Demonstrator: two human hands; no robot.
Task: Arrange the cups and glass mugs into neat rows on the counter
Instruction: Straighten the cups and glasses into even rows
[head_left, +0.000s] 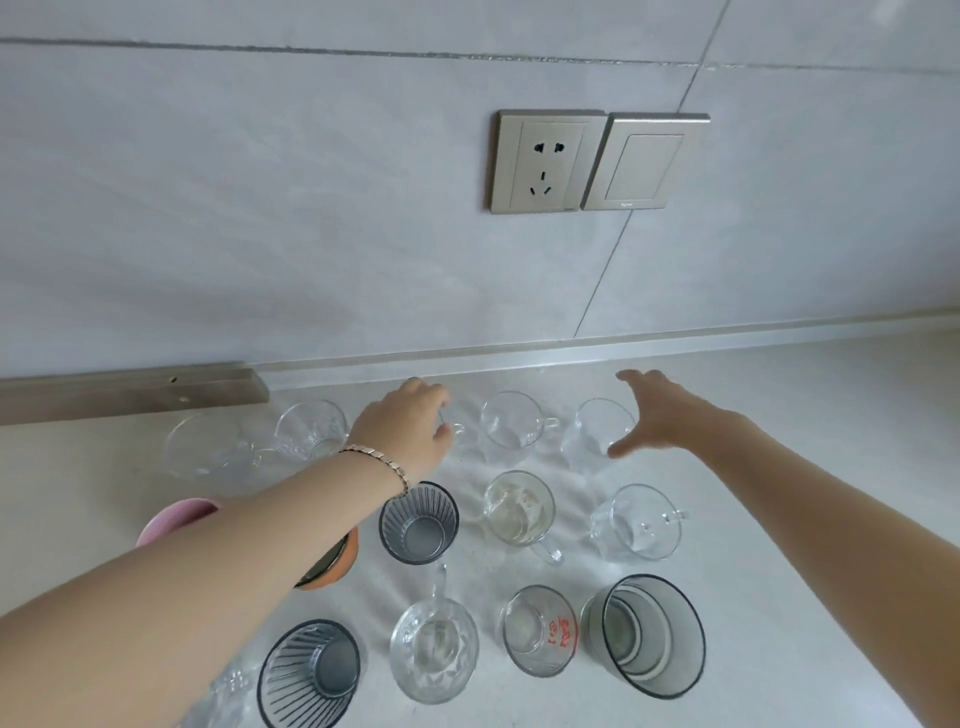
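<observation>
Cups and glass mugs stand upright on the pale counter (810, 415) in 3 rough rows.

Near row, left to right: ribbed grey cup (310, 673), clear faceted mug (434, 654) with handle pointing toward the wall, small glass with red print (540, 630), large smoked tumbler (652, 635). A clear glass at the near left edge of view is only partly visible.

Middle row: pink cup (174, 519) and orange cup (337, 564), both partly hidden by the left forearm; second ribbed grey cup (418, 522); clear mug (519, 512); clear handled mug (636, 522).

Far row, near the counter's back edge: 2 clear mugs at left (208, 449) (311, 428), then 1 under the left hand, 1 at centre (511, 420), 1 by the right hand (597, 428).

Left hand (405, 428), bracelet (379, 462) on wrist, fingers curled down over a far-row mug (457, 431); whether it grips cannot be told.

Right hand (660, 410) spread wide, empty, thumb just beside the far-right mug; contact unclear.

Wall behind: socket (545, 161), switch (647, 162).
</observation>
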